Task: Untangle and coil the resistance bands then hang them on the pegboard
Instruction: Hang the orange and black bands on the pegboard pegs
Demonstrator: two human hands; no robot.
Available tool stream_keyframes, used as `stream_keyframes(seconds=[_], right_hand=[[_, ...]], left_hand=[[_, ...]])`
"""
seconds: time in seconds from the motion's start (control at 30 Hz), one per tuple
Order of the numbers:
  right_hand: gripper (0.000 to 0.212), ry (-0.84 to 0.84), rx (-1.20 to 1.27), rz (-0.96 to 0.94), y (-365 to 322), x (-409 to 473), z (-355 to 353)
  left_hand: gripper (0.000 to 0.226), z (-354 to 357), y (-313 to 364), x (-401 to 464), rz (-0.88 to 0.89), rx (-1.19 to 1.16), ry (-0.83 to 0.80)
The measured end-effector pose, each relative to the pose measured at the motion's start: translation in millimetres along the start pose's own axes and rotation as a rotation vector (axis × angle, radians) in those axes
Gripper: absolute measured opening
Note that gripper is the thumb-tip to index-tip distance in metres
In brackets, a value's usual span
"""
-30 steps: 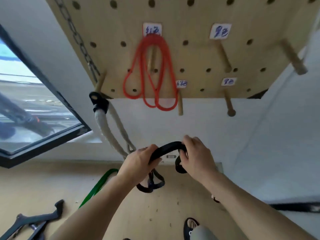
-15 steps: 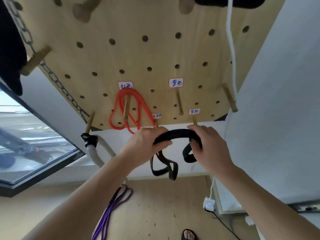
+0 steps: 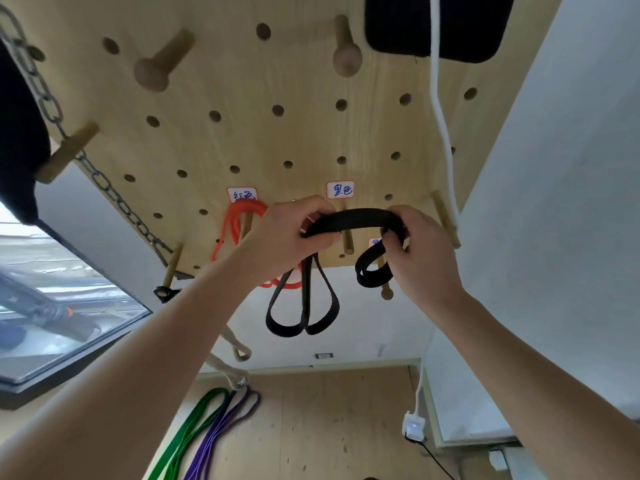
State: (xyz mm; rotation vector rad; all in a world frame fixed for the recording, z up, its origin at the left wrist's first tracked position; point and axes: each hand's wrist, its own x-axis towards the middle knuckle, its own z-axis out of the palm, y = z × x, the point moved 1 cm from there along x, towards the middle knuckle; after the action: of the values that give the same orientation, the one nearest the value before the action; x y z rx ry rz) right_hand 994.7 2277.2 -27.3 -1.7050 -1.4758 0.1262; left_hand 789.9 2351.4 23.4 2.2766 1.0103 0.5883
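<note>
Hands meet at the centre of the frame: your left hand [image 3: 289, 237] and right hand [image 3: 424, 247] both hold a coiled black resistance band [image 3: 356, 220] up against the lower edge of the wooden pegboard [image 3: 242, 133]. Left fingers [image 3: 317, 239] are curled round one end of the bundle; right fingers [image 3: 393, 242] are clamped on the other end. Between your hands the band arches over a wooden peg [image 3: 347, 242], whose base is hidden behind the band, so you cannot tell whether the band rests on it. Two black loops dangle below the left hand, a shorter one below the right. A white label [image 3: 340, 189] with blue handwriting sits just above. To the left, a red band [image 3: 239, 216] hangs on its own peg, mostly covered by your left wrist. At the bottom of the frame, a green band [image 3: 194, 431] and a purple band [image 3: 221, 434] lie on the floor, cut off by the lower edge. A chain [image 3: 104, 185] runs down the upper left.
</note>
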Motion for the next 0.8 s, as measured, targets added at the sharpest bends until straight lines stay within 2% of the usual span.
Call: stream_keyframes(seconds=[0.13,0.33,0.53,0.7,0.8], right_hand=[[0.022,0.056,-0.099,-0.039,4.9,13.5,10.9],[0.034,0.074,-0.193,0.007,15.4,22.8,22.6],[0.019,0.088,-0.325,0.036,29.4,20.1,36.6],[0.015,0.119,-0.417,-0.061,39.4,14.3,50.5],[0.021,0.134,-0.425,-0.056,41.2,14.8,54.8]], left_hand=[[0.024,-3.8,-1.0,13.5,0.014,0.019,0.035],[0.025,14.7,-6.7,33.8,0.002,-0.011,0.080],[0.028,34.7,-16.9,54.3,0.053,0.113,0.101],[0.037,52.3,-34.6,55.6,0.040,0.116,0.188],[0.026,57.0,-38.6,54.5,0.060,0.106,0.214]])
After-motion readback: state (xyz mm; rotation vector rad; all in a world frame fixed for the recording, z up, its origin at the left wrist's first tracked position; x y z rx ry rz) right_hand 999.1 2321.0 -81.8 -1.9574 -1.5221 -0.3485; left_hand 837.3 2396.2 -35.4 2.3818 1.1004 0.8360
